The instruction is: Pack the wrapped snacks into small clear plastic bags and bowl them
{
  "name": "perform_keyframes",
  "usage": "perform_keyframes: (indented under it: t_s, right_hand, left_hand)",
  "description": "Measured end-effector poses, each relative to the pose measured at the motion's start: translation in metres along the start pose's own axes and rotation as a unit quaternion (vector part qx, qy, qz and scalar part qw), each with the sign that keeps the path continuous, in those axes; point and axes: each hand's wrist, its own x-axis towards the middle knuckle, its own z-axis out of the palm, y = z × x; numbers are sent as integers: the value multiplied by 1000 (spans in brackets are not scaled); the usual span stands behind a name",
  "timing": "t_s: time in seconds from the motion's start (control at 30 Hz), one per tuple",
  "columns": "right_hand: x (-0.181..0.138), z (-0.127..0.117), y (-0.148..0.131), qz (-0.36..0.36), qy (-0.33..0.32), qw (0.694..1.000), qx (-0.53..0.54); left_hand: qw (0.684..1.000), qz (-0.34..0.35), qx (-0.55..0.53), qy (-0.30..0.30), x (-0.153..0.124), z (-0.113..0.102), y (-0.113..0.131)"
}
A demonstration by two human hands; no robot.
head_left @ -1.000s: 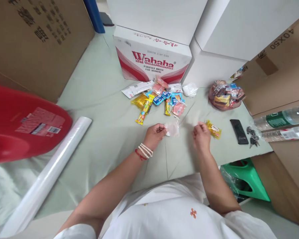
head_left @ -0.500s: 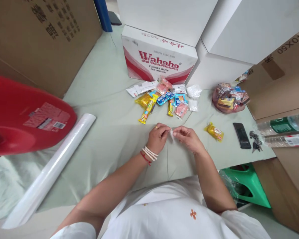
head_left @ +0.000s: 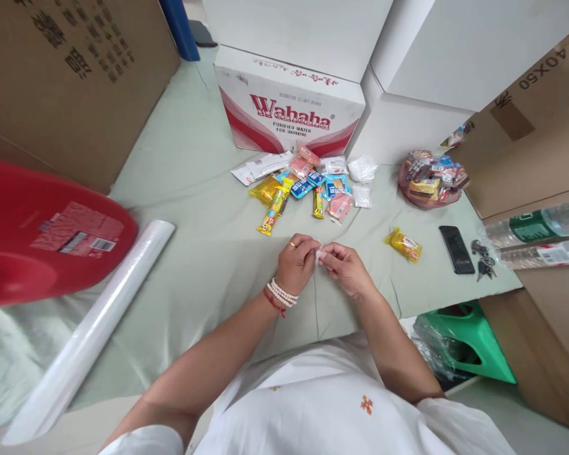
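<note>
Between my two hands is a small piece of thin, whitish clear plastic (head_left: 318, 256), maybe a bag; most of it is hidden by fingers. My left hand (head_left: 298, 260), with a ring and a beaded bracelet, pinches its left side. On the other side my right hand (head_left: 345, 266) grips it with thumb and fingertips. Just beyond the hands lies a pile of packaged snacks, with a yellow stick packet (head_left: 275, 207), blue packets (head_left: 301, 188), a pink packet (head_left: 339, 206) and crumpled white plastic (head_left: 363, 169). A yellow packet (head_left: 404, 245) rests apart, right of my right hand.
A Wahaha carton (head_left: 291, 110) stands behind the pile. At right are a bowl of snacks (head_left: 431, 180), a phone (head_left: 456, 250), keys (head_left: 484, 260) and plastic bottles (head_left: 543, 221). Leftward, a clear plastic roll (head_left: 95, 322) lies beside a red jug (head_left: 61, 230). A green stool (head_left: 478, 344) sits below the edge.
My hands have drawn closer together, and the plastic is more bunched between the fingers. The whole view has shifted slightly; the objects on the cloth have stayed in place.
</note>
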Motion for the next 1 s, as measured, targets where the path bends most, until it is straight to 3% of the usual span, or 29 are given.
perform_keyframes:
  t_s: [0.17,0.3,0.4,0.6,0.7,0.83,0.93,1.0]
  right_hand:
    - [-1,0,-3,37,22,998,44]
    - [-4,-3,-3,14,0,999,33]
    - [-5,-7,-1,-9,23,999,28]
    - [-5,-26,-2,-65,102,992,46]
    - [-6,-35,-5,-54,122,988,81]
    - [-8,-32,-4,-23,128,983,128]
    - [-9,-27,-2,11,94,984,149]
    - [-8,-30,-2,48,63,979,186]
  left_hand:
    - [1000,5,18,1,-1,-1,5]
    - [1000,25,8,3,-2,-1,9]
    - [1000,24,-1,9,-2,-1,10]
    - [998,-46,-21,33,6,-3,2]
    - [990,-107,-70,55,9,-3,-1]
    - [981,-106,-157,-39,7,1,3]
    - [980,-79,-148,-107,5,5,5]
    - [974,-97,-160,-130,6,4,3]
